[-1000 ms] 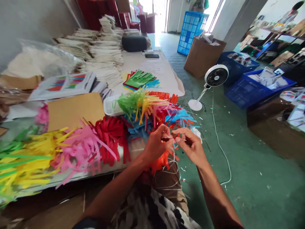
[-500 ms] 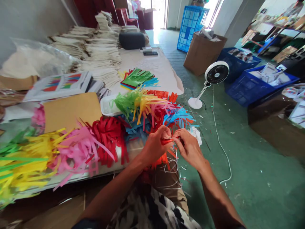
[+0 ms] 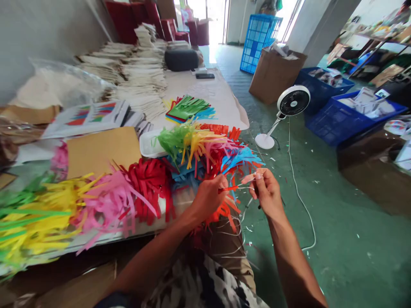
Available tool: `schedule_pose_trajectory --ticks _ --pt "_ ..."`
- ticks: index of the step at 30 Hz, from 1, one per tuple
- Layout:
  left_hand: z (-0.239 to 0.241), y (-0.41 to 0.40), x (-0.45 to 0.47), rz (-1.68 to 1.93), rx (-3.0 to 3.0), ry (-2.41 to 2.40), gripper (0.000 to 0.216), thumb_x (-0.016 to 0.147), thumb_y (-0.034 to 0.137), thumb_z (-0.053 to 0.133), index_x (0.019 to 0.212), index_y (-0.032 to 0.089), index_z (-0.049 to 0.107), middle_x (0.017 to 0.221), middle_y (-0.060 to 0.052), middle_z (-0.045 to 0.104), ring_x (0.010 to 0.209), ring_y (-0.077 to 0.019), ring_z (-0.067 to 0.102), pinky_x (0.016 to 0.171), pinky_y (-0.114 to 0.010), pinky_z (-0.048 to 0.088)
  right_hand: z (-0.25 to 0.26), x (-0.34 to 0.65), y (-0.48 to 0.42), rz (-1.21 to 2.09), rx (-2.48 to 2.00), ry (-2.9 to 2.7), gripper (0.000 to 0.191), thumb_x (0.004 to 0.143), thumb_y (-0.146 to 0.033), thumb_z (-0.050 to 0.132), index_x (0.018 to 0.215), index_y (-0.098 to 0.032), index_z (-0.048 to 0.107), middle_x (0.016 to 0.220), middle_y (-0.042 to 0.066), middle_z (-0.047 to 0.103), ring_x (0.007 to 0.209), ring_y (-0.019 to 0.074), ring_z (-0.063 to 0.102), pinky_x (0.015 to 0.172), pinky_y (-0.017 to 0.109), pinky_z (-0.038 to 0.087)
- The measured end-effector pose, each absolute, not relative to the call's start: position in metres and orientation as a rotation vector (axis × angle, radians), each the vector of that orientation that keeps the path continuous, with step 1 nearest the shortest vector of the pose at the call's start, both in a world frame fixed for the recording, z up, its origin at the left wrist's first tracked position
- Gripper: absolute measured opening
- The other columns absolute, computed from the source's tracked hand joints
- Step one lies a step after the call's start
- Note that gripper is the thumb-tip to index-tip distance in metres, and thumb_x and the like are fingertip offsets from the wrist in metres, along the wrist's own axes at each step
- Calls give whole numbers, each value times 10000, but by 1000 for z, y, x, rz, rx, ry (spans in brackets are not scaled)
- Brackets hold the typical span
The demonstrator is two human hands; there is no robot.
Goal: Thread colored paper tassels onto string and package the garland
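Just right of the frame's centre, the fingers of the left hand (image 3: 210, 193) pinch the orange-red paper (image 3: 230, 188) and those of the right hand (image 3: 267, 189) grip the white string (image 3: 243, 185) beside it; a firm hold and a gentle, even pull should avoid tearing.

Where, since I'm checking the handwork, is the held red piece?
In the head view, just right of centre: the red piece sticks out of the left hand toward the right hand, below the light-blue fringe in the picture.
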State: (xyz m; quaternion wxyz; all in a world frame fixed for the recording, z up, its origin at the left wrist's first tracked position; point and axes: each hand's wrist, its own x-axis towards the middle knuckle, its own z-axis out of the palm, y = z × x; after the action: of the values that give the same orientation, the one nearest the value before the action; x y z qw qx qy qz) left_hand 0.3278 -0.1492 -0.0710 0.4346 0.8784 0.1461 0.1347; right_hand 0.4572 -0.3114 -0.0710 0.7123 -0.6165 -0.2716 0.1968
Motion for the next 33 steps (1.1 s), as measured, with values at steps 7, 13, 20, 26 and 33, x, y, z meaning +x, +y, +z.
schedule_pose_trajectory --ticks 7,13,20,26,33 --pt "-59 -131 351 472 2458 375 141 984 315 651 966 224 757 1016 -39 745 982 -197 683 859 -306 484 -82 463 -311 356 -1578 -671 296 1054 -516 510 929 -247 500 754 -48 473 592 115 370 530 251 302" --pt "-62 -126 383 259 2902 495 160 938 270 688 1019 170 783 1055 -122 718 1034 -282 660 751 -340 481 -83 452 -300 164 -1772 -772 244 1091 -446 423 987 -243 511 796 -34 497 668 144 467 635 280 375" --pt "-48 -127 373 609 2889 358 141 959 223 648 903 212 777 967 -97 731 962 -260 614 836 -382 463 -73 455 -286 31 -1956 -1152 372 1081 -371 481 1427 -247 537 1144 70 731 981 223 705 865 346 519" --pt "-44 -128 365 706 2450 357 107 921 195 692 888 227 789 923 -45 769 889 -205 646 831 -336 476 -80 467 -269 -116 -2046 -1195 360 1085 -300 437 1343 -240 681 1171 87 769 1073 249 717 927 374 545" --pt "-49 -138 361 720 1708 390 159 844 294 779 984 225 804 860 -2 772 745 -140 676 686 -249 510 -72 460 -275 -321 -2156 -1205 350 1040 -236 497 1304 -223 726 978 82 764 840 231 703 707 324 488"
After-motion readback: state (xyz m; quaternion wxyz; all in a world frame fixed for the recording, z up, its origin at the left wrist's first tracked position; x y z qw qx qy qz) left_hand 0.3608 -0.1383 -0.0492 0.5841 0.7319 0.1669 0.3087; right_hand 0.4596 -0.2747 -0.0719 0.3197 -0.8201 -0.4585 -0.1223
